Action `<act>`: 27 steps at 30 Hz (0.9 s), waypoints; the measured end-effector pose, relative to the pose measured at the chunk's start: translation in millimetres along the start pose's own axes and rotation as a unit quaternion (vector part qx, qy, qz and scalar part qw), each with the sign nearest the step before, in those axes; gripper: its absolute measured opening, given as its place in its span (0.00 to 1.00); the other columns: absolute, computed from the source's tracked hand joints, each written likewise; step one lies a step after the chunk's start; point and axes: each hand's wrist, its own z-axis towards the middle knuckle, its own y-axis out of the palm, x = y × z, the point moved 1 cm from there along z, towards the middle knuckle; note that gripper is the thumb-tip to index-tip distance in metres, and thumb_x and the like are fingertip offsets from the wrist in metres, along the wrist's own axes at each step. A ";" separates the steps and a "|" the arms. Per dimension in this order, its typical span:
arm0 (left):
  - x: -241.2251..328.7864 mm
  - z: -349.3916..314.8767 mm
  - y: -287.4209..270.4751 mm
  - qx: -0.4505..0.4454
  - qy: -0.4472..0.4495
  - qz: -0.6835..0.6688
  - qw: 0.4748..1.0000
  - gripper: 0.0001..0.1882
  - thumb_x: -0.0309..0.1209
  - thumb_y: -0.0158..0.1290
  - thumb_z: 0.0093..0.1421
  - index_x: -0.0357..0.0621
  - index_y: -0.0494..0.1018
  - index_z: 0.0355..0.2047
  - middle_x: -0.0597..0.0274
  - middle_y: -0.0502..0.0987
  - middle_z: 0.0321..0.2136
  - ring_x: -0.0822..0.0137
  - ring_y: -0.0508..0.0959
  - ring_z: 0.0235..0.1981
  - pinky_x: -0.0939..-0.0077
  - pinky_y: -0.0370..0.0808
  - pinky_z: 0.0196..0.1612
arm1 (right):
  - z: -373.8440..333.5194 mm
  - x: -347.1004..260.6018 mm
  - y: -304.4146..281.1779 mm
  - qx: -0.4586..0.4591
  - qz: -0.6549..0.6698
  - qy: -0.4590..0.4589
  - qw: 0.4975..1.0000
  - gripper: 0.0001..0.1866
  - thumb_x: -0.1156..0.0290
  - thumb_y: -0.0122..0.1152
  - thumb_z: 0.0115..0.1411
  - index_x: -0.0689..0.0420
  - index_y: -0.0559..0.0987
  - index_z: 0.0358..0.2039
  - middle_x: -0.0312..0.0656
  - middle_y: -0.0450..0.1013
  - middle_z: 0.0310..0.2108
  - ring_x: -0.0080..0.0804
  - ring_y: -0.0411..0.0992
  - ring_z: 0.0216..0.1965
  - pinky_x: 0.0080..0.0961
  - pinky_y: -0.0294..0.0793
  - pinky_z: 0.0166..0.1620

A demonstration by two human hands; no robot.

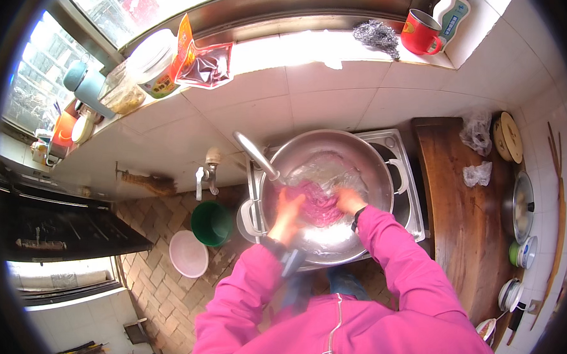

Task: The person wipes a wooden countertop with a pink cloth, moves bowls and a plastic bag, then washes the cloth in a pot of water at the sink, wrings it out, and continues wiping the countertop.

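Note:
Both my hands are down inside a large silver metal wok [373, 162] with water in its bottom. A crumpled pink cloth [320, 204] lies wet between them; its folds look blurred. My left hand [288, 212] is closed on the cloth's left side, the fingertips partly sunk in it. Against its right side presses my right hand [349, 200], fingers curled down and partly hidden. The wok's long metal handle [256, 155] sticks out at the upper left.
The wok sits on a gas stove [415, 214] beside a wooden counter [465, 229]. A tap [207, 177] on the tiled wall stands above a green bucket [212, 223] and a pink basin [188, 254]. On the sill are a red mug [419, 34] and a steel scourer [377, 37].

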 end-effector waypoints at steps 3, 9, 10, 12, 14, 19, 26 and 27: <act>-3.0 -2.5 9.0 -0.008 -0.013 -0.005 1.000 0.48 0.48 0.56 0.54 0.64 0.36 0.66 0.56 0.40 0.66 0.48 0.41 0.66 0.26 0.58 0.50 | -2.1 0.3 -9.7 0.135 0.108 0.052 0.984 0.29 0.71 0.59 0.46 0.56 0.68 0.52 0.58 0.73 0.40 0.53 0.74 0.38 0.37 0.75 0.39; 7.5 -13.1 22.5 -0.141 -0.041 -0.055 0.988 0.43 0.64 0.44 0.55 0.53 0.50 0.63 0.54 0.55 0.60 0.52 0.60 0.59 0.45 0.69 0.49 | -48.6 -50.6 -10.9 -0.121 0.619 -0.061 0.774 0.13 0.65 0.58 0.57 0.53 0.73 0.42 0.33 0.71 0.31 0.20 0.70 0.29 0.18 0.71 0.27; 7.9 -14.9 20.9 -0.191 -0.042 -0.082 0.977 0.42 0.65 0.42 0.55 0.51 0.54 0.61 0.54 0.62 0.56 0.57 0.65 0.56 0.50 0.70 0.49 | -59.6 -58.4 -18.2 -0.123 0.607 -0.090 0.780 0.13 0.61 0.59 0.58 0.53 0.74 0.40 0.33 0.71 0.30 0.19 0.69 0.29 0.16 0.69 0.26; 8.0 -16.0 17.8 -0.266 -0.002 -0.127 0.956 0.32 0.59 0.41 0.61 0.43 0.70 0.47 0.61 0.76 0.41 0.69 0.75 0.44 0.73 0.73 0.46 | -82.4 -71.6 -28.8 -0.168 0.590 -0.131 0.779 0.09 0.63 0.57 0.59 0.52 0.73 0.37 0.30 0.69 0.27 0.16 0.67 0.25 0.15 0.65 0.23; 5.6 -15.5 18.8 -0.174 0.129 -0.073 0.974 0.32 0.58 0.41 0.61 0.41 0.71 0.45 0.59 0.75 0.40 0.67 0.75 0.42 0.72 0.73 0.46 | -97.3 -86.6 -30.9 -0.127 0.564 -0.152 0.802 0.08 0.62 0.56 0.58 0.50 0.74 0.34 0.29 0.66 0.24 0.13 0.63 0.23 0.14 0.61 0.22; 8.8 -24.1 32.3 -0.125 0.038 -0.208 0.969 0.19 0.46 0.43 0.63 0.45 0.69 0.44 0.62 0.73 0.37 0.69 0.74 0.39 0.75 0.72 0.42 | -97.0 -101.5 -26.0 0.209 0.219 -0.261 0.917 0.13 0.61 0.56 0.56 0.56 0.73 0.37 0.52 0.71 0.31 0.47 0.72 0.31 0.37 0.71 0.34; 17.5 -24.9 42.4 -0.121 -0.011 -0.184 0.975 0.14 0.41 0.43 0.65 0.48 0.66 0.45 0.60 0.73 0.34 0.63 0.75 0.33 0.64 0.75 0.38 | -37.4 -51.0 -33.4 0.218 0.100 -0.159 0.958 0.16 0.60 0.49 0.59 0.57 0.73 0.41 0.54 0.72 0.38 0.52 0.71 0.40 0.42 0.72 0.38; 16.3 -16.5 43.5 -0.128 -0.020 -0.227 0.965 0.13 0.40 0.43 0.65 0.48 0.66 0.45 0.60 0.73 0.33 0.63 0.75 0.34 0.64 0.75 0.39 | -25.3 -38.3 -33.6 0.191 0.127 -0.091 0.969 0.16 0.60 0.49 0.59 0.58 0.74 0.41 0.55 0.72 0.40 0.52 0.71 0.41 0.43 0.72 0.40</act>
